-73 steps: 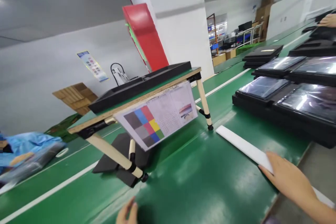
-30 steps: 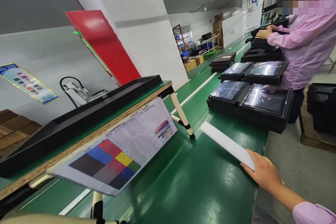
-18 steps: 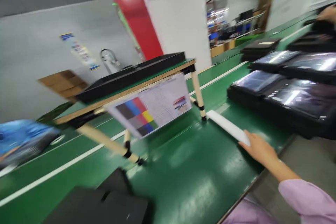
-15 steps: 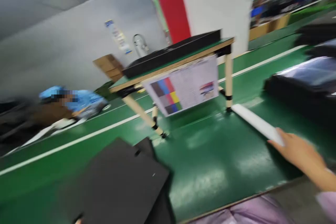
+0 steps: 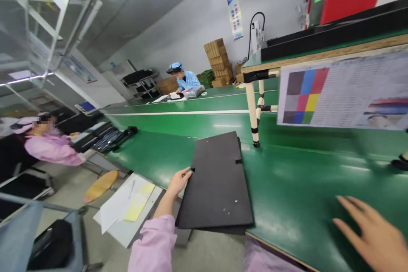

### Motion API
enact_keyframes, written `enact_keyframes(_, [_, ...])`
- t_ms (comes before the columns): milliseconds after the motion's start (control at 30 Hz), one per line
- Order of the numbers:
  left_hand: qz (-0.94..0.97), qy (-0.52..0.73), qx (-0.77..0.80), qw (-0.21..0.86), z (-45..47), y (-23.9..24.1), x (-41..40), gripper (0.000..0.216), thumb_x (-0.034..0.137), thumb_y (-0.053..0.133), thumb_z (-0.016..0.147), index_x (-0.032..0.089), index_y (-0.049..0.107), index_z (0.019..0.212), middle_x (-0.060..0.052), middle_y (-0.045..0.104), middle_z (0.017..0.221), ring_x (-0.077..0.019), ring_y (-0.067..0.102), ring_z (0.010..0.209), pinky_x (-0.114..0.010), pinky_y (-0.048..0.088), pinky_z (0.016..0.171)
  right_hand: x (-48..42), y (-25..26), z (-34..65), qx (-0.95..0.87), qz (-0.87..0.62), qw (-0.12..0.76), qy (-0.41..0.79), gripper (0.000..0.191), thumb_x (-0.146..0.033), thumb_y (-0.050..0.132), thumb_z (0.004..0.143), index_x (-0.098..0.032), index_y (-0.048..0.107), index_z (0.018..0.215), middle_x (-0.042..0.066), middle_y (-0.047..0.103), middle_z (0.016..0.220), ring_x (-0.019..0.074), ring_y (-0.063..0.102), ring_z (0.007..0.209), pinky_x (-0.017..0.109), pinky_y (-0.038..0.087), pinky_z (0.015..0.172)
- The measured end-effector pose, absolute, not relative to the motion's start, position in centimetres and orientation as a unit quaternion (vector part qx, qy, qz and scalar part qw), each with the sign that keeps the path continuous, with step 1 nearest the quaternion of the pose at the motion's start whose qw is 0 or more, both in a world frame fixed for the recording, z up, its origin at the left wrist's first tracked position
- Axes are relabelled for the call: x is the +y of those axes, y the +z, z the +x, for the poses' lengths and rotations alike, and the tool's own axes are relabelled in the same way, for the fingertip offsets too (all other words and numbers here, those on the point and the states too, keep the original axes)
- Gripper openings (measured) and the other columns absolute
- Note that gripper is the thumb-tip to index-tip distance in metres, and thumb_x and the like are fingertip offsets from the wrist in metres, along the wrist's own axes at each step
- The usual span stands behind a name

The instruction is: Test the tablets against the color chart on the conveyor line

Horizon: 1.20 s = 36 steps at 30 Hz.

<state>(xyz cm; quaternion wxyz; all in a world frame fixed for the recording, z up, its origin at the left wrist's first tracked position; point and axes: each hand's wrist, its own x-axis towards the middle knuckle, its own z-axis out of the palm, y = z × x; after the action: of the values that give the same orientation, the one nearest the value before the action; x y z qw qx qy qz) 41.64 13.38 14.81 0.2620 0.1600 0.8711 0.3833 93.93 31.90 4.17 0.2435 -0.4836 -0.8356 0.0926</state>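
Observation:
A black flat board (image 5: 216, 182) with small notches in its side edges lies on the green bench, its near end past the front edge. Another dark layer shows under its rim. My left hand (image 5: 179, 182) grips the board's left edge at a notch, thumb and fingers closed there. Over the bare green surface at the right, my right hand (image 5: 371, 227) has its fingers spread, and nothing shows in it. It is slightly blurred.
A raised shelf (image 5: 255, 68) on cream legs carries a long black tray (image 5: 331, 29) and a hanging printed sheet (image 5: 344, 93). Papers (image 5: 127, 204) lie left of my arm, near a wooden stool (image 5: 101, 186). One person in pink (image 5: 51, 148) and another in blue (image 5: 189, 80) sit farther off.
The view has swung left and levelled. The white strip that my right hand held is out of sight, and that hand is now open. My left hand, mostly out of view before, now shows at the board.

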Motion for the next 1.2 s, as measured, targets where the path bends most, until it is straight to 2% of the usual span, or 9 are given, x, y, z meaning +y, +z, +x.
enact_keyframes(167, [0.125,0.341,0.881,0.304,41.7,13.8,9.9,0.029,0.043,0.062,0.093,0.014,0.066,0.097,-0.006,0.071,0.096,-0.0212,0.069,0.09,-0.043,0.055,0.086,26.8,5.6,80.4,-0.825,-0.347,0.122,0.43,0.079,-0.062,0.039,0.086,-0.012,0.05,0.146,0.015,0.045,0.151,0.0292,0.046,0.137,0.045,0.042,0.112])
enact_keyframes(300, [0.126,0.405,0.84,0.337,44.5,12.3,6.6,0.035,0.051,0.072,0.078,0.02,0.071,0.092,-0.009,0.076,0.102,-0.0312,0.067,0.111,-0.04,0.053,0.095,23.6,5.0,74.7,-0.778,-0.288,0.076,0.554,0.096,-0.067,0.043,0.081,-0.005,0.033,0.154,0.015,0.029,0.157,0.0294,0.032,0.145,0.043,0.029,0.119])
enact_keyframes(433, [0.093,0.479,0.775,0.403,46.8,10.6,4.2,0.061,0.067,0.069,0.071,0.019,0.07,0.11,-0.012,0.076,0.109,-0.0346,0.07,0.106,-0.043,0.057,0.089,23.1,3.8,74.4,-0.757,-0.265,0.044,0.595,0.11,-0.081,0.046,0.074,0.0,0.044,0.147,0.023,0.022,0.158,0.0342,0.024,0.147,0.043,0.025,0.12])
enact_keyframes(533, [0.069,0.511,0.737,0.437,48.3,9.4,3.1,0.065,0.068,0.069,0.072,0.019,0.069,0.115,-0.013,0.076,0.109,-0.0336,0.072,0.101,-0.044,0.058,0.09,23.0,3.8,75.6,-0.713,-0.272,0.082,0.641,0.098,-0.085,0.048,0.073,-0.007,0.059,0.132,0.023,0.027,0.157,0.0345,0.031,0.144,0.042,0.032,0.117])
enact_keyframes(767, [-0.1,0.673,0.609,0.407,51.5,5.8,1.4,0.042,0.032,0.086,0.063,0.017,0.069,0.098,-0.013,0.077,0.102,-0.0328,0.07,0.107,-0.043,0.054,0.097,21.0,8.0,78.4,-0.789,-0.255,0.163,0.535,0.069,-0.07,0.06,0.081,-0.021,0.062,0.129,0.017,0.041,0.153,0.0335,0.042,0.139,0.046,0.04,0.112])
enact_keyframes(900, [-0.119,0.681,0.597,0.407,52.8,5.1,1.2,0.033,0.031,0.083,0.058,0.017,0.07,0.085,-0.013,0.078,0.097,-0.0367,0.069,0.108,-0.048,0.055,0.095,20.2,11.4,79.8,-0.826,-0.171,0.237,0.483,0.059,-0.069,0.059,0.084,-0.031,0.063,0.129,0.01,0.047,0.151,0.0297,0.049,0.135,0.046,0.044,0.109])
enact_keyframes(1033, [-0.098,0.71,0.572,0.399,54.1,5.3,1.8,0.038,0.038,0.085,0.047,0.018,0.071,0.076,-0.014,0.078,0.094,-0.0411,0.066,0.112,-0.051,0.054,0.096,19.6,13.0,80.8,-0.853,-0.16,0.246,0.431,0.054,-0.061,0.069,0.08,-0.031,0.064,0.125,0.011,0.052,0.144,0.0315,0.052,0.13,0.045,0.049,0.104])
enact_keyframes(1100, [-0.074,0.724,0.563,0.392,54.7,5.5,2.1,0.045,0.043,0.088,0.04,0.019,0.072,0.074,-0.013,0.078,0.091,-0.0427,0.065,0.113,-0.053,0.053,0.097,19.1,13.3,81.1,-0.876,-0.187,0.235,0.378,0.068,-0.049,0.076,0.075,-0.03,0.055,0.137,0.012,0.052,0.142,0.0317,0.053,0.128,0.044,0.052,0.101])
enact_keyframes(1200, [-0.018,0.74,0.552,0.383,56.1,5.8,3.0,0.065,0.055,0.091,0.032,0.02,0.075,0.085,-0.013,0.078,0.091,-0.0432,0.064,0.115,-0.054,0.049,0.102,18.8,14.3,81.1,-0.897,-0.256,0.252,0.256,0.108,-0.034,0.077,0.068,-0.028,0.019,0.159,0.015,0.044,0.146,0.0339,0.051,0.13,0.043,0.057,0.094])
